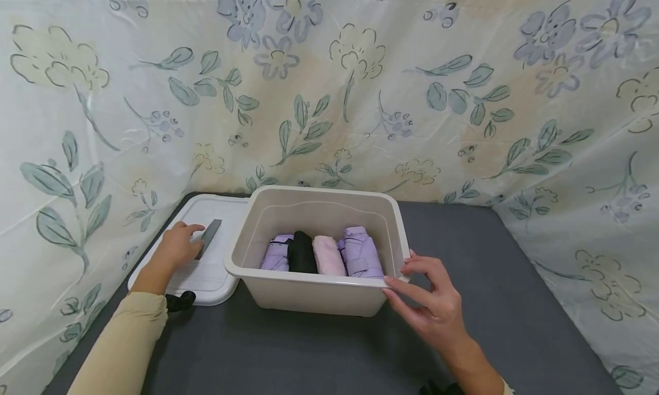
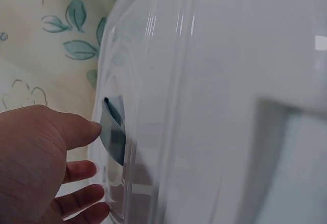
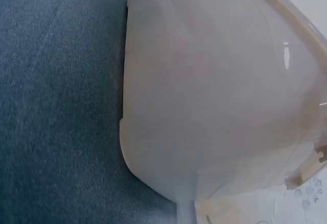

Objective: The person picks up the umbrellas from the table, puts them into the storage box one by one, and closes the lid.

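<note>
A beige storage bin (image 1: 309, 295) stands uncovered on the dark table. Inside it lie a pale pink rolled cloth (image 1: 328, 256), a black one (image 1: 302, 253) and two lilac ones, the larger lilac roll (image 1: 362, 252) at the right end. My right hand (image 1: 429, 300) grips the bin's front right corner at the rim; the right wrist view shows the bin's end wall (image 3: 214, 91) without the fingers. To the left, a white lid (image 1: 206, 280) lies partly behind the bin. Over it reaches my left hand (image 1: 175, 247), fingers spread, thumb close to a grey handle (image 2: 113, 132) on the lid.
A floral curtain (image 1: 329, 97) hangs behind the table and along both sides. Dark grey cloth covers the table (image 1: 309, 355). A black strap (image 1: 180, 301) is at my left wrist, close to the lid's front edge.
</note>
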`<state>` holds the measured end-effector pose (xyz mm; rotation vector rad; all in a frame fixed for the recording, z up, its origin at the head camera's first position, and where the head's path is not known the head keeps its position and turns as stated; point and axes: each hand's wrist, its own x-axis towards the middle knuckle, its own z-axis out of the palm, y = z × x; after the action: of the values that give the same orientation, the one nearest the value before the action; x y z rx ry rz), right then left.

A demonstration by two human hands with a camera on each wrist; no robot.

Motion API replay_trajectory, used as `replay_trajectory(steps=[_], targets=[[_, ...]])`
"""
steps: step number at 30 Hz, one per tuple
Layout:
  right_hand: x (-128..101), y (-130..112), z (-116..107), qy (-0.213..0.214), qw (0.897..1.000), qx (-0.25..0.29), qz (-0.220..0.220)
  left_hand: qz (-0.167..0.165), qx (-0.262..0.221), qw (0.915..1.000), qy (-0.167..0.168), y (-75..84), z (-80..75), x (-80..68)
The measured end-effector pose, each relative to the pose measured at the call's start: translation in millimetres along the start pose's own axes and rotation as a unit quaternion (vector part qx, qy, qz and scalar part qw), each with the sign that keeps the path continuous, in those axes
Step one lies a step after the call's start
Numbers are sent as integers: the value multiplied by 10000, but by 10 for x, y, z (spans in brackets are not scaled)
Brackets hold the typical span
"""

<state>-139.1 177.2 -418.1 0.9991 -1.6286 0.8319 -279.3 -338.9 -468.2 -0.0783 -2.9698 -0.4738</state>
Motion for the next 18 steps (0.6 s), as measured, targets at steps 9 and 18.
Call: replay_trajectory(steps=[9, 18], targets=[[30, 23, -53, -280, 9994, -186, -100, 2, -66, 9998, -172, -1, -12, 43], [-14, 64, -96, -537, 9972, -469, -221, -167, 106, 9986, -496, 30, -41, 43]])
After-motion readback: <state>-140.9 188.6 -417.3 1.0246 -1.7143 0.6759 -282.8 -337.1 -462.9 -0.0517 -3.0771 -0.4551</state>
